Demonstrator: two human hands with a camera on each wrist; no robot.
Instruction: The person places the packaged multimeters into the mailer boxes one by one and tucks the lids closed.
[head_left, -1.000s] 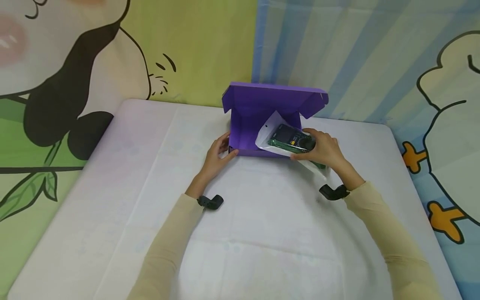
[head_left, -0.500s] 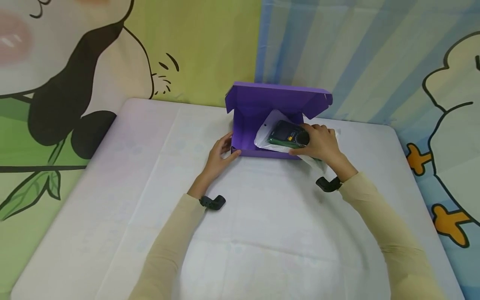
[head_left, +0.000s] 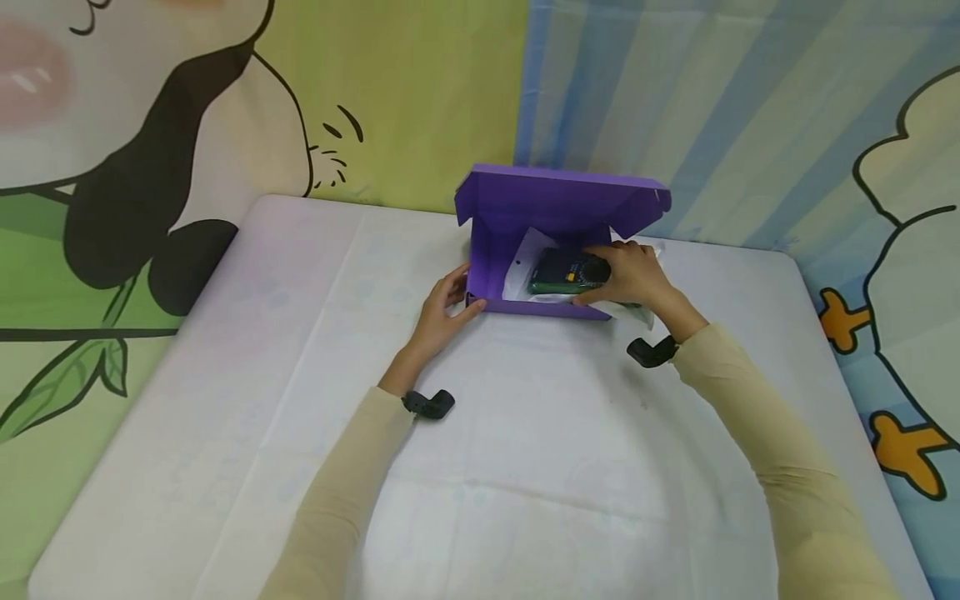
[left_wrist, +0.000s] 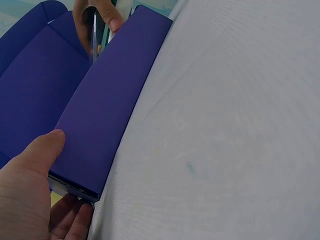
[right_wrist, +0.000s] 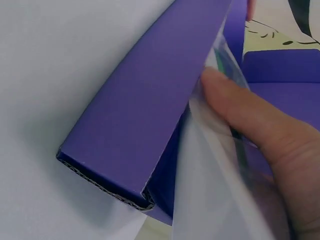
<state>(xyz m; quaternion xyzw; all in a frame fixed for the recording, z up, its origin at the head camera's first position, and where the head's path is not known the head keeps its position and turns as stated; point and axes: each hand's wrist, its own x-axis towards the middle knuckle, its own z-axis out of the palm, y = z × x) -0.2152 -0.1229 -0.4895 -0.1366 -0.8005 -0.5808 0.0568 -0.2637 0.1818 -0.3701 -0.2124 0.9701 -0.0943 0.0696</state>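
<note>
A purple cardboard box (head_left: 557, 309) stands with its lid (head_left: 558, 196) raised at the back. My left hand (head_left: 441, 313) grips its front left corner; in the left wrist view the thumb lies on the front wall and the fingers curl round the side. My right hand (head_left: 633, 275) holds a dark and green multimeter (head_left: 557, 271) in a clear and white plastic bag (head_left: 517, 279), low inside the box. The bag's near end hangs over the right wall. In the right wrist view my thumb (right_wrist: 235, 97) presses on the bag beside the front wall.
The box is near the back edge of a table with a white cloth (head_left: 525, 467). Behind it hangs a cartoon-printed backdrop (head_left: 420, 100). A black wrist camera (head_left: 429, 405) is strapped to my left wrist, another (head_left: 651, 352) to my right.
My right hand has moved left and down, bringing the bagged multimeter from above the front right edge down into the box. The left hand has kept its hold on the corner.
</note>
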